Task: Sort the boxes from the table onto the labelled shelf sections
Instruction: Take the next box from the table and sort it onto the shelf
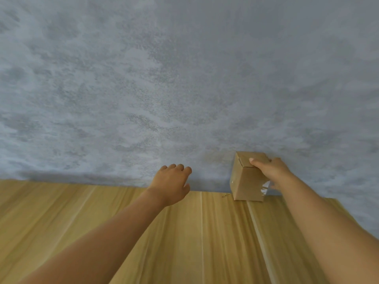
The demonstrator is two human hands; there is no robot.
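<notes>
Head view: my right grip [268, 171], at four o'clock, holds a small cardboard box [247, 181] from above, thumb on its top flap; the box stands at the far edge of the wooden desk [123, 222] before the grey wall [164, 78]. My left grip [172, 184], at six o'clock, hovers loosely curled, holding nothing.

Tan box [248, 179] — mottled grey wall [184, 78]

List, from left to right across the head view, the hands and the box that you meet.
Left hand, fingers loosely curled and holding nothing → small brown cardboard box standing on the light wooden surface → right hand gripping that box.
</notes>
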